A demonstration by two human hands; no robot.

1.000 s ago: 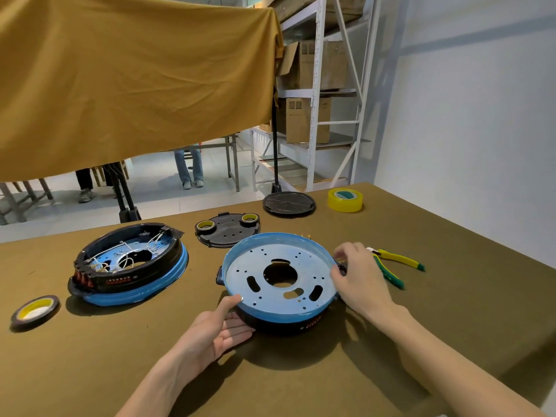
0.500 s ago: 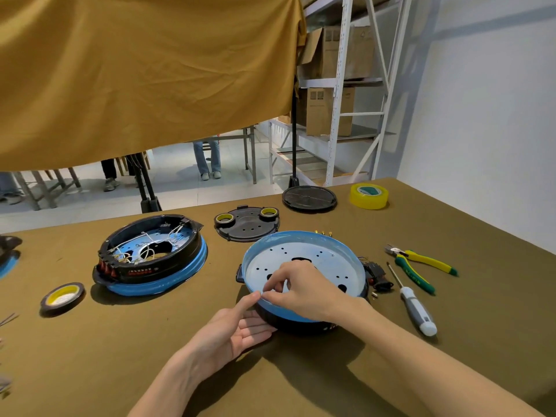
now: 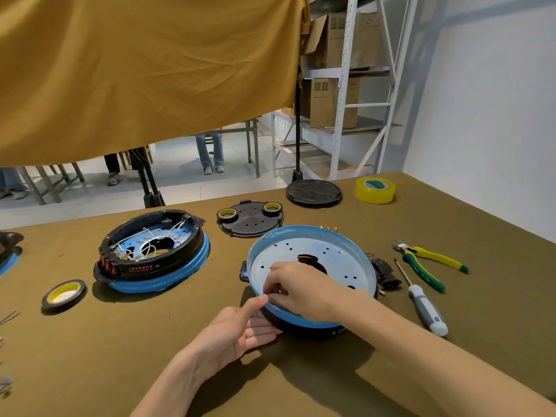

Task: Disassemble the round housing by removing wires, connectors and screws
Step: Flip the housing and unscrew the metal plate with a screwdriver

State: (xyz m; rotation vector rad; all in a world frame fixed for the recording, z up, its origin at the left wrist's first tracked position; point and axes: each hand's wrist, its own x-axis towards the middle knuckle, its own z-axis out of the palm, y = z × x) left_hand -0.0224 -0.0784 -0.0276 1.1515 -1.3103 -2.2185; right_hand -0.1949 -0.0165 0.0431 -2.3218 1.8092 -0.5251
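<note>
Round housing point(image 3: 316, 260) sits near the desk's point(image 3: 90, 356) right edge. Left hand point(image 3: 237, 332), fingers straight, braces its near rim. Right hand point(image 3: 301, 288) pinches something small at the plate, probably a screw.

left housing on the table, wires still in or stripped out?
Still in. White wires loop across the open inside of the left housing, running toward the red connectors at its near-left rim.

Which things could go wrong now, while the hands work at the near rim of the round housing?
1. Whatever small part the right hand picks at the round housing rim could drop and roll away.
2. The right forearm lies close to the screwdriver; a sweep might knock it.
3. The left hand only steadies the edge, so the housing may slide.
</note>
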